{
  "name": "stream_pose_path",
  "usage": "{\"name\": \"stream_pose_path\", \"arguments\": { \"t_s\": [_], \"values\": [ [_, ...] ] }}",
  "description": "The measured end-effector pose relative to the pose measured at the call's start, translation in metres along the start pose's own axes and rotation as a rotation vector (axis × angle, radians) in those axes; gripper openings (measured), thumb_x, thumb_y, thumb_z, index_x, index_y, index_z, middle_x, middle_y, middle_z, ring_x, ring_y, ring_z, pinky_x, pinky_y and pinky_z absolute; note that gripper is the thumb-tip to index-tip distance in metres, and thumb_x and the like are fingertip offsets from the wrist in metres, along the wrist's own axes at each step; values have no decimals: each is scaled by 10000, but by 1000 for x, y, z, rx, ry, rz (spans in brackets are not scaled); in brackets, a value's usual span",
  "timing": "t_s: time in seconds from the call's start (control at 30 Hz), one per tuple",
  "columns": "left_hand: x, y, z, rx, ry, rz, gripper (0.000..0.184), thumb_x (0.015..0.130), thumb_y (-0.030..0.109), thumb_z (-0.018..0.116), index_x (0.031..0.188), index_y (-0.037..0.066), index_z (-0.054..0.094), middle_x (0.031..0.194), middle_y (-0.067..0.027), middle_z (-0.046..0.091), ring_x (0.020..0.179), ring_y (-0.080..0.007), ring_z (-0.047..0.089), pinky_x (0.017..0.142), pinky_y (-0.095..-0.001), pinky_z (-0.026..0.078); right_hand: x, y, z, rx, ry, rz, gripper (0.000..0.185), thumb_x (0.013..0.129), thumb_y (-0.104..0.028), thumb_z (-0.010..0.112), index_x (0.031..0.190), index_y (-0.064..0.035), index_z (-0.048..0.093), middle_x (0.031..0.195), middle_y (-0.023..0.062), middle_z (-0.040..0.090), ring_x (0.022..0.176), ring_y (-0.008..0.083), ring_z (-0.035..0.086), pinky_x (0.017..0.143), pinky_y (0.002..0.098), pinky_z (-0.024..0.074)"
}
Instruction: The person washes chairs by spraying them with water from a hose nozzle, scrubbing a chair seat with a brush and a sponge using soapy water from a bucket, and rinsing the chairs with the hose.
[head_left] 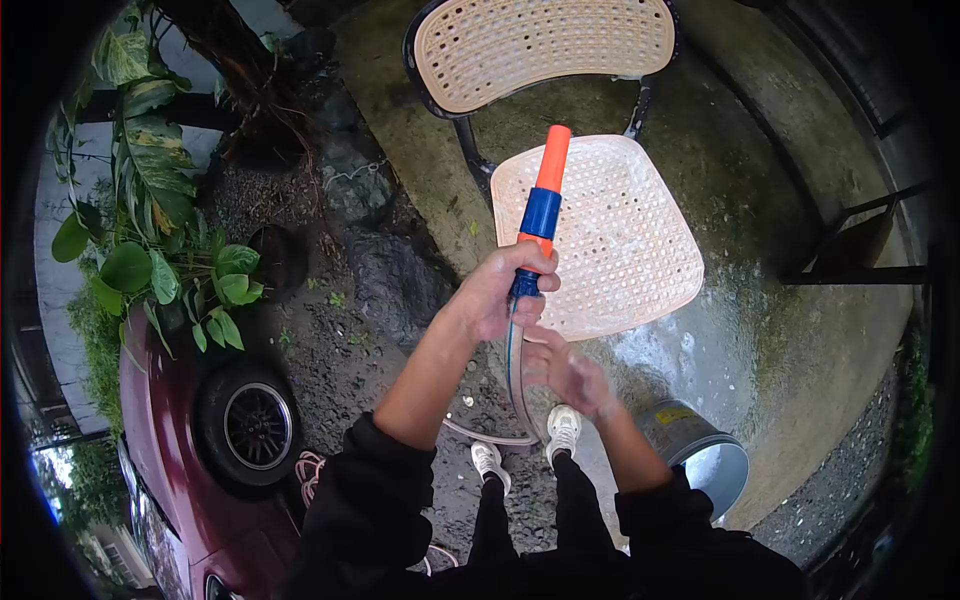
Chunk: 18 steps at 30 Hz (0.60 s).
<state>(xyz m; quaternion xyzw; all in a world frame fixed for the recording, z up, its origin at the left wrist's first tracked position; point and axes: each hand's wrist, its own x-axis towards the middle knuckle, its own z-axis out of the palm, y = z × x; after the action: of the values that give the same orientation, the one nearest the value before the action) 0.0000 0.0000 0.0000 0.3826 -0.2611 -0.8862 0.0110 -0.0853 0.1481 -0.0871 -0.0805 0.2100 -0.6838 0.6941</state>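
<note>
An orange and blue hose nozzle (543,205) points up and away, over the seat of a chair (610,235) with pale perforated plastic and a dark frame. My left hand (513,285) is wrapped round the nozzle's lower end, where the clear hose (515,375) joins it. Just below and to the right, my right hand (570,375) is blurred, with its fingers apart beside the hose. Whitish suds or residue show on the seat and on the wet concrete.
A metal bucket (712,465) stands at the lower right. Rocks (395,285) and leafy plants (150,190) lie to the left. A dark red car (165,450) is at the lower left, near coiled hose (309,472). My shoes (564,430) are on gravel.
</note>
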Motion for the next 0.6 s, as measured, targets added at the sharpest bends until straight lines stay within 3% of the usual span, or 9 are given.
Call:
{"name": "stream_pose_path", "arguments": {
  "t_s": [0.07, 0.17, 0.2, 0.27, 0.3, 0.33, 0.37, 0.4, 0.6],
  "values": [
    [-7, -14, 18, 22, 32, -87, 189, 780, 210, 609, 881, 88, 505, 619, 20, 457, 368, -40, 331, 323, -193, 239, 11, -19, -2, -37, 98, -31, 681, 785, -497, 614, 1242, -27, 430, 1101, 164, 552, 979, 255, 563, 835, 404, 476],
    [27, -29, 12, 373, 314, 13, 241, 727, 246, 669, 820, 65, 540, 597, 0, 501, 397, -92, 443, 356, -233, 342, 80, -68, 22, -277, 400, -93, 558, 773, -403, 679, 1093, 0, 463, 924, 108, 581, 877, 188, 580, 771, 321, 465],
    [38, -44, 5, 371, 310, 11, 241, 727, 246, 669, 820, 65, 540, 597, 0, 501, 397, -92, 443, 356, -233, 342, 90, -80, 36, -317, 483, -116, 415, 782, -349, 692, 953, -25, 496, 782, 90, 571, 693, 160, 578, 631, 302, 477],
    [58, -72, -10, 815, 587, 265, 266, 702, 240, 687, 805, 30, 559, 620, -78, 569, 461, -168, 547, 449, -306, 443, 110, -75, 32, -392, 582, -74, 361, 793, -337, 684, 876, -43, 492, 701, 63, 539, 588, 145, 533, 549, 290, 453],
    [59, -79, -4, 812, 587, 266, 266, 702, 240, 687, 805, 30, 559, 620, -78, 569, 461, -168, 547, 449, -306, 443, 117, -70, 30, -465, 679, -25, 325, 804, -326, 675, 799, -60, 488, 620, 36, 506, 482, 130, 489, 468, 278, 429],
    [59, -84, 3, 909, 758, 408, 269, 705, 230, 680, 812, 14, 560, 641, -116, 583, 493, -191, 572, 501, -331, 463, 121, -64, 34, -452, 689, -46, 349, 811, -333, 671, 689, -93, 450, 520, -4, 420, 386, 112, 394, 383, 264, 359],
    [58, -87, 8, 1002, 931, 552, 272, 708, 219, 672, 820, -3, 562, 661, -154, 596, 526, -213, 598, 553, -355, 482, 123, -60, 37, -453, 686, -40, 349, 811, -333, 671, 689, -93, 450, 520, -4, 420, 386, 112, 394, 383, 264, 359],
    [56, -86, 14, 970, 1010, 512, 261, 734, 221, 653, 751, -20, 556, 607, -185, 563, 541, -235, 593, 596, -389, 477, 124, -58, 40, -461, 664, 25, 352, 816, -342, 666, 686, -98, 449, 513, -6, 416, 390, 110, 391, 390, 265, 356],
    [37, -84, -5, 674, 613, 335, 259, 729, 142, 700, 571, 38, 524, 488, -49, 521, 415, -127, 486, 427, -315, 410, 114, -69, 45, -239, 494, 268, 414, 834, -293, 648, 591, -168, 338, 483, -59, 290, 380, 74, 256, 406, 256, 290]
  ]
}}
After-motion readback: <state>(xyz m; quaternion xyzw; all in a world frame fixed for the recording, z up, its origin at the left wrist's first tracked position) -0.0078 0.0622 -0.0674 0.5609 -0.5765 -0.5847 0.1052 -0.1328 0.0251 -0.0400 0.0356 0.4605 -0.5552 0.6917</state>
